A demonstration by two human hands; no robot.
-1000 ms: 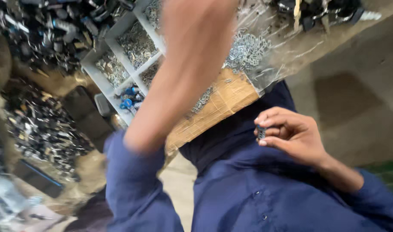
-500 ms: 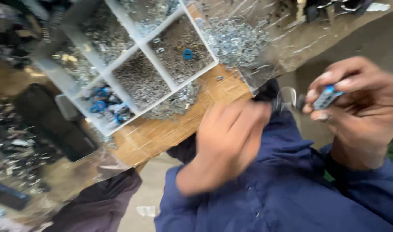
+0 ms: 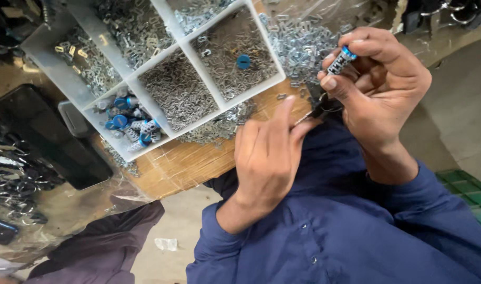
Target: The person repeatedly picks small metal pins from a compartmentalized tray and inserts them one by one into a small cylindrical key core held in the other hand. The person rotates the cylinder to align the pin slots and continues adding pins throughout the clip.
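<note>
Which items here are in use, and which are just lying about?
In use: right hand pinching a small blue-capped cylinder; left hand holding a thin metal piece.
Lying about: divided tray of metal clips, loose clip pile, black case.

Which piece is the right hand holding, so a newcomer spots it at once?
Start at the white divided plastic tray on the wooden bench, then look right, past the loose pile of small metal clips. The right hand pinches a small silvery cylinder with a blue cap, raised off the bench, unlike the similar ones in the tray.
</note>
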